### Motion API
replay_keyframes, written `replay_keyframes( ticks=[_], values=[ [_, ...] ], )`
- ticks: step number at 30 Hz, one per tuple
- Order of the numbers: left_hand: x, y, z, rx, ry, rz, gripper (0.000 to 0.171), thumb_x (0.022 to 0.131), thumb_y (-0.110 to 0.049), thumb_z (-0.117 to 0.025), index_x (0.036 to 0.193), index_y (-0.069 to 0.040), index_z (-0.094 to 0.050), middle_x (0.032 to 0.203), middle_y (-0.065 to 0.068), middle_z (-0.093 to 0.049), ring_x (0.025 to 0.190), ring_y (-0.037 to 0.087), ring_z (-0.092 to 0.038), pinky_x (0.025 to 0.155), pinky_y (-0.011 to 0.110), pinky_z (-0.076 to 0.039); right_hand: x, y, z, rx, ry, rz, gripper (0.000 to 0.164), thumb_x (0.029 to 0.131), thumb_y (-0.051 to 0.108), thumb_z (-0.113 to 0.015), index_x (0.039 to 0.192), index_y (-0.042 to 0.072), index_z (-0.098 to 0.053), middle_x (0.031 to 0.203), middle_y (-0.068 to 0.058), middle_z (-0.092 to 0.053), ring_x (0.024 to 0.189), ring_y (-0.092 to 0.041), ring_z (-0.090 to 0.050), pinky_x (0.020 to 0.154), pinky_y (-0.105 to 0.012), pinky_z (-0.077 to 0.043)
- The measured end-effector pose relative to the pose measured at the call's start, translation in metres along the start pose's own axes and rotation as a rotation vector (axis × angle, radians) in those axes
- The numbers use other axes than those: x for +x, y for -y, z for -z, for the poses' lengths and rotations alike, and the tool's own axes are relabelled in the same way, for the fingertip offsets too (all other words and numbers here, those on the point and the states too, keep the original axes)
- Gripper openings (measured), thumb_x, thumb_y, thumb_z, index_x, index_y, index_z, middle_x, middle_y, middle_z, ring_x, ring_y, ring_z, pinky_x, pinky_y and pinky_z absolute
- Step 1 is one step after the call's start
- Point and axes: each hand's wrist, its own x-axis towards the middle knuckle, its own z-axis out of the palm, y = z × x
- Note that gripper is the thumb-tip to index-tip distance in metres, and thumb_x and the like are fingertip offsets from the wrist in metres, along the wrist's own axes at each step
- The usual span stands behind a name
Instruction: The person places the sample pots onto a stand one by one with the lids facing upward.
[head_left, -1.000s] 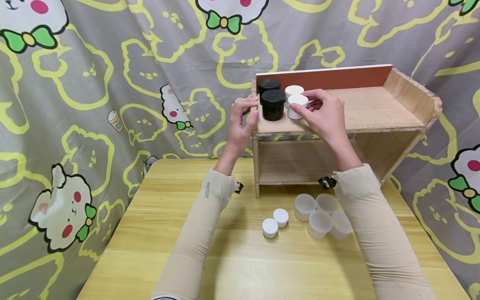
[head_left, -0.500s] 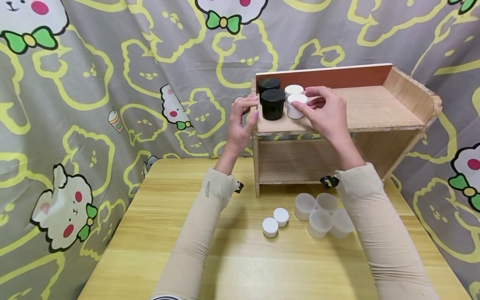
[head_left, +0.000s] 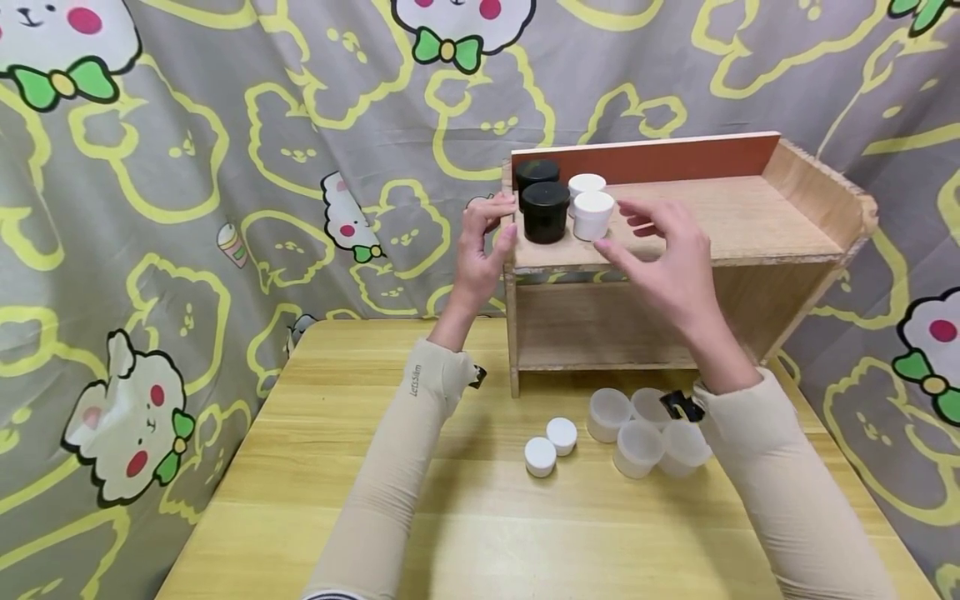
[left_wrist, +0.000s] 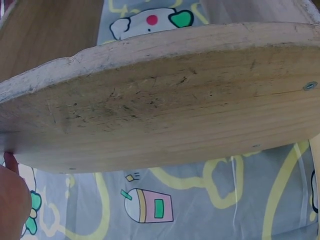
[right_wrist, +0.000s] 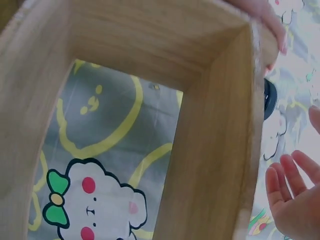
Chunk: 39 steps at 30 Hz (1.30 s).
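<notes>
My left hand (head_left: 480, 250) grips the left side panel of a two-tier wooden shelf (head_left: 750, 217), thumb at its front edge and fingertips over the top. In the left wrist view the panel (left_wrist: 165, 110) fills most of the frame. My right hand (head_left: 671, 258) is spread, fingers apart, just right of a white lidded jar (head_left: 592, 218) standing upright on the top board. Right behind that jar stands another white jar (head_left: 587, 183). To their left are two black lidded jars, the front one (head_left: 545, 215) and the rear one (head_left: 536, 175). The right wrist view shows my right fingers (right_wrist: 295, 175) holding nothing.
Two small white lidded jars (head_left: 541, 456) stand on the wooden table (head_left: 337, 433). Several translucent frosted jars (head_left: 639, 450) cluster below the shelf front, near my right sleeve. A low red-brown board (head_left: 690, 158) lines the shelf's back. A patterned curtain (head_left: 337, 100) hangs behind.
My right hand has let go of the front white jar and drawn back to the right and slightly toward me, its fingers spreading. The jar stays on the shelf. My left hand has not moved.
</notes>
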Motion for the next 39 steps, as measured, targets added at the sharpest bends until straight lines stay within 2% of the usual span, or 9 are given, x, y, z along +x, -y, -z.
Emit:
replay_keyframes(
  ticks=[4, 8, 12, 16, 19, 20, 28, 34, 39],
  values=[
    [0.001, -0.001, 0.0, 0.0, 0.002, -0.006, 0.024, 0.094, 0.006, -0.056, 0.116, 0.017, -0.058, 0.126, 0.035, -0.054, 0.133, 0.05, -0.048, 0.111, 0.031, -0.046, -0.02, 0.002, 0.001, 0.04, 0.076, 0.048, 0.046, 0.084, 0.011, -0.085, 0.128, 0.005, -0.072, 0.115, -0.012, -0.072, 0.104, -0.006, -0.059, 0.093, -0.016, -0.048],
    [0.002, -0.002, 0.0, 0.004, 0.003, -0.01, 0.024, 0.094, 0.007, -0.056, 0.116, 0.017, -0.058, 0.126, 0.036, -0.055, 0.133, 0.05, -0.048, 0.111, 0.03, -0.046, -0.042, 0.0, -0.005, 0.082, 0.17, 0.074, 0.045, 0.084, 0.007, -0.085, 0.127, 0.007, -0.072, 0.115, -0.008, -0.072, 0.104, -0.006, -0.06, 0.096, -0.016, -0.048],
    [0.001, -0.001, 0.001, 0.003, 0.004, -0.008, 0.024, 0.094, 0.007, -0.057, 0.116, 0.016, -0.058, 0.126, 0.035, -0.055, 0.133, 0.05, -0.048, 0.111, 0.03, -0.046, -0.07, -0.003, -0.018, 0.131, 0.309, 0.001, 0.046, 0.088, 0.012, -0.082, 0.132, 0.01, -0.069, 0.122, -0.006, -0.07, 0.109, -0.013, -0.062, 0.102, -0.017, -0.048],
    [0.0, -0.001, 0.001, -0.002, 0.002, -0.003, 0.024, 0.094, 0.006, -0.057, 0.116, 0.017, -0.058, 0.126, 0.035, -0.055, 0.133, 0.05, -0.047, 0.111, 0.031, -0.046, -0.099, -0.009, -0.034, 0.19, 0.435, -0.086, 0.045, 0.091, 0.016, -0.079, 0.135, 0.013, -0.067, 0.128, -0.007, -0.069, 0.112, -0.016, -0.064, 0.106, -0.031, -0.051],
    [0.0, -0.001, 0.001, -0.007, 0.0, -0.007, 0.024, 0.094, 0.006, -0.056, 0.115, 0.017, -0.058, 0.125, 0.036, -0.054, 0.133, 0.052, -0.047, 0.111, 0.032, -0.046, -0.119, -0.014, -0.045, 0.214, 0.493, -0.11, 0.044, 0.091, 0.017, -0.079, 0.134, 0.013, -0.067, 0.127, -0.005, -0.069, 0.113, -0.018, -0.065, 0.104, -0.044, -0.053],
    [0.0, -0.001, 0.001, -0.008, -0.001, -0.01, 0.024, 0.094, 0.006, -0.056, 0.115, 0.017, -0.058, 0.125, 0.036, -0.054, 0.133, 0.052, -0.047, 0.111, 0.032, -0.046, -0.125, -0.016, -0.049, 0.217, 0.508, -0.119, 0.044, 0.091, 0.017, -0.08, 0.133, 0.012, -0.068, 0.126, -0.004, -0.069, 0.113, -0.019, -0.065, 0.104, -0.045, -0.053],
    [0.001, -0.001, 0.001, -0.007, -0.003, -0.018, 0.024, 0.094, 0.007, -0.056, 0.115, 0.017, -0.058, 0.125, 0.037, -0.054, 0.133, 0.052, -0.047, 0.111, 0.032, -0.046, -0.162, -0.033, -0.065, 0.179, 0.551, -0.205, 0.046, 0.091, 0.022, -0.081, 0.134, 0.014, -0.067, 0.126, -0.001, -0.068, 0.12, -0.025, -0.066, 0.107, -0.046, -0.052],
    [0.001, 0.0, 0.001, -0.015, -0.01, -0.005, 0.023, 0.094, 0.007, -0.056, 0.115, 0.016, -0.058, 0.126, 0.037, -0.054, 0.134, 0.052, -0.047, 0.11, 0.03, -0.045, -0.185, -0.045, -0.076, 0.235, 0.557, -0.269, 0.048, 0.094, 0.015, -0.077, 0.139, 0.007, -0.062, 0.13, -0.011, -0.064, 0.126, -0.036, -0.06, 0.111, -0.051, -0.048],
    [0.0, 0.001, 0.001, -0.021, 0.0, 0.0, 0.024, 0.094, 0.007, -0.056, 0.116, 0.017, -0.058, 0.126, 0.036, -0.054, 0.134, 0.052, -0.046, 0.11, 0.029, -0.045, -0.201, -0.051, -0.08, 0.22, 0.534, -0.296, 0.051, 0.094, 0.012, -0.075, 0.142, 0.003, -0.059, 0.135, -0.019, -0.061, 0.129, -0.04, -0.057, 0.112, -0.054, -0.046]
  ],
)
